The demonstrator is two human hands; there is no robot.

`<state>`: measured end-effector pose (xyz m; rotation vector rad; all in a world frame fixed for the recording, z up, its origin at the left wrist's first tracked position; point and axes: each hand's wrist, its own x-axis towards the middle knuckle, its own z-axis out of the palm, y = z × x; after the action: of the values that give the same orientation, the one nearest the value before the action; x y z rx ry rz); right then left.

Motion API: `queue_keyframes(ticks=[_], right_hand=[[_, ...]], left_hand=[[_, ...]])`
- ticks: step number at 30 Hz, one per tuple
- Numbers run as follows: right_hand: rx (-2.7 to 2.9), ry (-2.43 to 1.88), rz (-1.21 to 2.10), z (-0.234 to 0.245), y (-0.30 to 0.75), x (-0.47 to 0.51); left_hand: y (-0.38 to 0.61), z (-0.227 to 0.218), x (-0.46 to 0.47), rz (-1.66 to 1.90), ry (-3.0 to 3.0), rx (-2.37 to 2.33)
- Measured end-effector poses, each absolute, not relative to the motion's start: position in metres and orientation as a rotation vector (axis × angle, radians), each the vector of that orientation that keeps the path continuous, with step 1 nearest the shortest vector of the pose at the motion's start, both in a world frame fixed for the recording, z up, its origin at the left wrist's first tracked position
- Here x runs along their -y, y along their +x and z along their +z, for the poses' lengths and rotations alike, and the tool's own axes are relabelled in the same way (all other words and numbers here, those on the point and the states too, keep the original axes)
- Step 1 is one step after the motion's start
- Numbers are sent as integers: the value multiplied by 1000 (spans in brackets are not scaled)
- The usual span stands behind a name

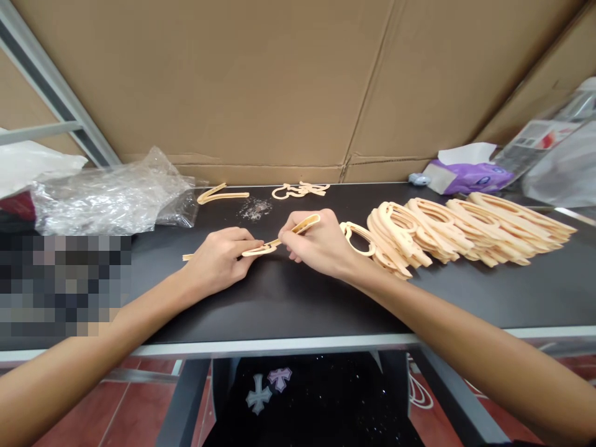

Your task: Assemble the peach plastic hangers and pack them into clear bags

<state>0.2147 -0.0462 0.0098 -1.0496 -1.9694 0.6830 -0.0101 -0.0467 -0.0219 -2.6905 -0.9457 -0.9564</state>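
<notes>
In the head view, the left hand [222, 259] pinches a slender cream frame strip [254, 252] and the right hand [319, 241] closes round a grooved strip [308, 223], both left of the stacked frames [465, 233] on the worktop [321, 310]. Whether they join is unclear. Supporting the meeting point closely, with light, even pressure, should spare such thin parts.

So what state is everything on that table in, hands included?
Left hand: gripping a pale piece
Right hand: pinching a slim pale strip; whether it joins that piece, I can't tell
Pale cutouts: piled in slanted, overlapping stacks
Bent strip: lying loose
Small pale bits: loosely bunched
Whitish crumbs: scattered
Clear plastic: crumpled
Purple tissue pack: open, tissue sticking out
</notes>
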Motion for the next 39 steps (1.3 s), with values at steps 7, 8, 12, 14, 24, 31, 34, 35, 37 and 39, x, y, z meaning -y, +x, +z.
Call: queue_keyframes(ticks=[7, 8, 12, 14, 24, 31, 34, 35, 37, 39], right_hand=[[1910, -1080, 890, 10, 214, 48], [1916, -1083, 874, 9, 213, 49], [1933, -1089, 808, 9, 212, 51], [1888, -1125, 928, 12, 212, 50], [1476, -1166, 751, 66, 253, 28], [2030, -1499, 115, 75, 256, -25], [2467, -1584, -74, 57, 234, -58], [2586, -1574, -142, 49, 226, -68], [2670, -1551, -192, 34, 212, -85], [2698, -1544, -225, 22, 202, -95]], left_hand=[[-12, -22, 46, -1017, -2713, 968], [-12, -22, 46, -1032, -2712, 984], [-10, -22, 45, -1050, -2704, 1028], [-8, -21, 47, -1056, -2697, 1011], [-14, -21, 42, -1248, -2683, 1162], [-13, -20, 43, -1321, -2728, 1388], [-13, -19, 45, -1328, -2730, 1483], [-14, -19, 45, -1324, -2726, 1511], [-15, -19, 45, -1340, -2715, 1544], [-15, -19, 44, -1364, -2715, 1534]])
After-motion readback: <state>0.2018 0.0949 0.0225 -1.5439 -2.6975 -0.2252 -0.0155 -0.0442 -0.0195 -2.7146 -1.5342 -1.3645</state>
